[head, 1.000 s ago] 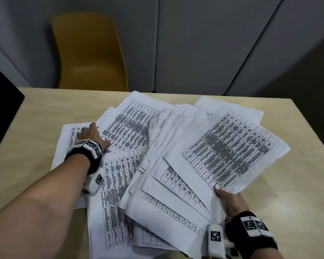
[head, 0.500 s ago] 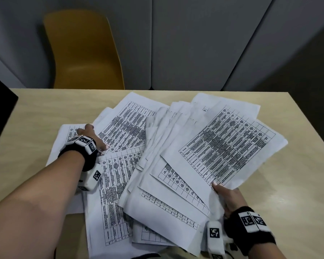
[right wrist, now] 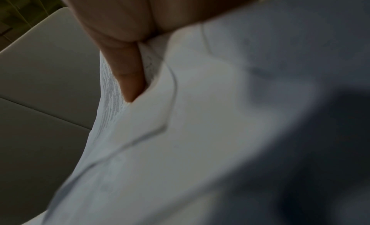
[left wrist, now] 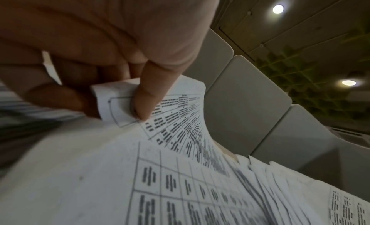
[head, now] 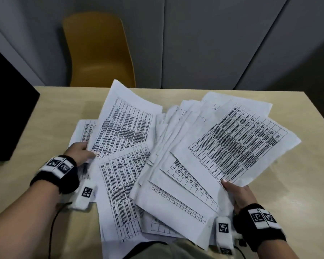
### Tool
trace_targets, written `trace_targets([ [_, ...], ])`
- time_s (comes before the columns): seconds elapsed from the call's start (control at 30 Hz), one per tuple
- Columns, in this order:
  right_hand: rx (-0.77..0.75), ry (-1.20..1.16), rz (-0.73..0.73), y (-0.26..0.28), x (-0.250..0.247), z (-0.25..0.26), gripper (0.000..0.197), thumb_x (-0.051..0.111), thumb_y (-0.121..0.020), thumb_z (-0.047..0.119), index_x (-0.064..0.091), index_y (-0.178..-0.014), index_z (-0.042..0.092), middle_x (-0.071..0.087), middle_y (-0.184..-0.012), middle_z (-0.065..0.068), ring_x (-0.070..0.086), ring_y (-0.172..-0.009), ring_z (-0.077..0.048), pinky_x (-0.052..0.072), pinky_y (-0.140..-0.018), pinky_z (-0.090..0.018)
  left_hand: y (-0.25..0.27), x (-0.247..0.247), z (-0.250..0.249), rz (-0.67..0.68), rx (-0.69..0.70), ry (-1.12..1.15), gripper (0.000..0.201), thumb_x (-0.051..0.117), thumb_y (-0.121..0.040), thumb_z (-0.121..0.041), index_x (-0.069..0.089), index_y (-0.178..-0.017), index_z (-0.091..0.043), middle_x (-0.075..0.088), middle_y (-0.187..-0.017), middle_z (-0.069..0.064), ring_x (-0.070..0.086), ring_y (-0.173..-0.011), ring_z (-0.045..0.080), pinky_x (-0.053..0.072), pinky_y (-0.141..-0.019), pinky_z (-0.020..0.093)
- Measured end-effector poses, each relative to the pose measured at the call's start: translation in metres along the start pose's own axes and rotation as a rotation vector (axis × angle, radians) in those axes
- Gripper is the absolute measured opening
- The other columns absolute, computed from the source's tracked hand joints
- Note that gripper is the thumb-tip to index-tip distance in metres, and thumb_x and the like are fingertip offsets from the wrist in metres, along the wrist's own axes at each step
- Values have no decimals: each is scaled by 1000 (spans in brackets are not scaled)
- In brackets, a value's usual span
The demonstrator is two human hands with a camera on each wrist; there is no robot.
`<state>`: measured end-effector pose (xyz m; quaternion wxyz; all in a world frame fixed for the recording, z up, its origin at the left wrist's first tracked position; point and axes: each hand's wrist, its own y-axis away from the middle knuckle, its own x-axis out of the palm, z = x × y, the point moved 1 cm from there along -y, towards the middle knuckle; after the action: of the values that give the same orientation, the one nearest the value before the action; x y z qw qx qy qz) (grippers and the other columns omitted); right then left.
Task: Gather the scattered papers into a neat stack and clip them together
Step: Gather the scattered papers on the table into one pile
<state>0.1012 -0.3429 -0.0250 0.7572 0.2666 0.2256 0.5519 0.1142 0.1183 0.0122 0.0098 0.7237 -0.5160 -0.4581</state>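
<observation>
Left hand: the left hand (head: 79, 152) pinches the near corner of 1 printed sheet (head: 123, 126), thumb on top and fingers (left wrist: 66, 100) curled beneath, as the left wrist view shows.
Lifted sheet: its near corner is raised off the pile and the page curves upward, its far corner standing above the far edge of the tabletop (head: 51, 113) in the head view.
Right hand: the right hand (head: 238, 195) grips the near edge of a fanned bundle of papers (head: 191, 165), thumb lying on the top page; the right wrist view shows a finger pressed among the sheets, the other fingers hidden by paper.
Top page of the bundle: a sheet with a printed table (head: 238, 143), angled toward the right side of the tabletop.
Loose papers: another printed page (head: 123, 193) lies flat between the 2 hands, partly under the bundle, and 1 more sheet (head: 84, 129) shows beyond the left hand, under the lifted page.
Place: all the papers sit in an untidy spread across the middle of the tabletop, some overhanging its near edge.
Wrists: each wrist wears a black band with white markers.
Surroundings: a yellow chair (head: 97, 51) stands behind the tabletop against grey wall panels (head: 204, 43); a black object (head: 6, 116) sits at the left edge.
</observation>
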Motion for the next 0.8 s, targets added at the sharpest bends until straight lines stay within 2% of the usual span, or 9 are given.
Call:
trace_targets([
  [0.07, 3, 22, -12, -2, -2, -1, 19, 63, -83, 7, 53, -69, 1, 58, -35, -1, 56, -30, -14, 42, -34, -17, 14, 0, 21, 26, -35, 72, 20, 59, -80, 5, 62, -100, 1, 67, -95, 22, 58, -77, 27, 47, -75, 34],
  [0.17, 8, 49, -13, -5, -3, -4, 20, 65, -82, 11, 53, -69, 1, 57, -35, -1, 56, -31, -16, 43, -35, -19, 35, 10, 40, 65, -100, 352, 10, 52, -88, -2, 60, -94, -1, 65, -55, 8, 56, -41, 17, 42, -42, 17],
  [0.2, 13, 62, -16, -5, -3, -4, 19, 66, -81, 12, 54, -72, 0, 58, -37, -2, 57, -33, -18, 44, -38, -21, 40, 15, 45, 69, -141, 496, 11, 51, -91, -11, 59, -96, -6, 64, -55, 4, 56, -39, 13, 41, -38, 14],
  [0.3, 7, 83, -14, -5, -2, -6, 20, 68, -80, 15, 58, -83, -3, 62, -45, -6, 60, -44, -24, 47, -55, -30, 55, 29, 54, 68, -215, 751, 28, 45, -94, -37, 60, -105, -16, 71, -70, 4, 65, -67, 18, 55, -58, 27],
  [0.4, 9, 86, -16, -1, -1, -5, 32, 70, -77, 19, 57, -93, -5, 63, -60, -16, 62, -53, -28, 48, -59, -34, 71, 43, 60, 35, -209, 799, 46, 37, -92, -54, 65, -96, -19, 75, -70, -4, 65, -80, 22, 50, -75, 32],
  [0.5, 12, 90, -11, 1, 0, -4, 21, 68, -80, 17, 56, -80, -1, 62, -43, -8, 60, -39, -25, 48, -51, -30, 83, 50, 60, 51, -150, 817, 61, 43, -74, -78, 61, -114, -36, 70, -113, -5, 63, -106, 19, 43, -98, 41],
  [0.57, 13, 72, -17, 3, 1, -2, 18, 66, -82, 12, 54, -75, 1, 59, -36, -4, 57, -32, -21, 48, -42, -25, 87, 49, 58, -66, -64, 691, 44, 62, -80, -52, 57, -116, -28, 63, -122, -2, 60, -108, 23, 41, -100, 43],
  [0.67, -22, 59, -12, 6, 4, 1, 20, 61, -84, 3, 51, -66, 1, 56, -32, -2, 53, -26, -16, 42, -31, -17, 96, 57, 53, -136, 30, 451, 31, 59, -86, -4, 58, -117, -9, 63, -111, 8, 59, -103, 25, 41, -96, 37],
  [0.8, -29, 58, -10, 8, 3, 4, 23, 60, -84, 2, 49, -63, 2, 53, -29, -1, 50, -23, -14, 38, -29, -14, 104, 65, 56, -13, -57, 320, 25, 57, -89, -14, 64, -110, -2, 66, -114, 15, 61, -102, 29, 44, -96, 39],
])
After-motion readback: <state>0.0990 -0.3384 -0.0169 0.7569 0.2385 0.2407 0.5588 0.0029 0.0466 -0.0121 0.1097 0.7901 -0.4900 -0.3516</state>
